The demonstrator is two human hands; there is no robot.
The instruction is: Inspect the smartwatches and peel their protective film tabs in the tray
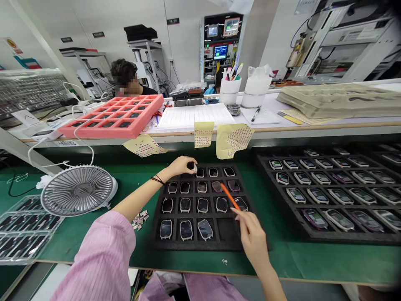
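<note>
My right hand [253, 232] grips a slim orange stick [231, 196]. Its far tip is at a pinkish watch case [216, 186] in the black foam tray [226, 228]; whether they touch I cannot tell. My left hand [181, 166] is above the tray's far left corner, thumb and fingers pinched. Something small and whitish shows at those fingertips, too small to name. Square watch faces fill most pockets of the tray, including a pale-framed watch [205, 229] lying tilted in the near row. One near-right pocket holds no watch.
To the right lies a larger black tray [294, 221] of watches. A grey fan [79, 190] and clear trays [26, 225] are at left, with small scraps [140, 220] beside my left arm. A pink foam tray [138, 125] sits on the shelf; a person [125, 79] is behind it.
</note>
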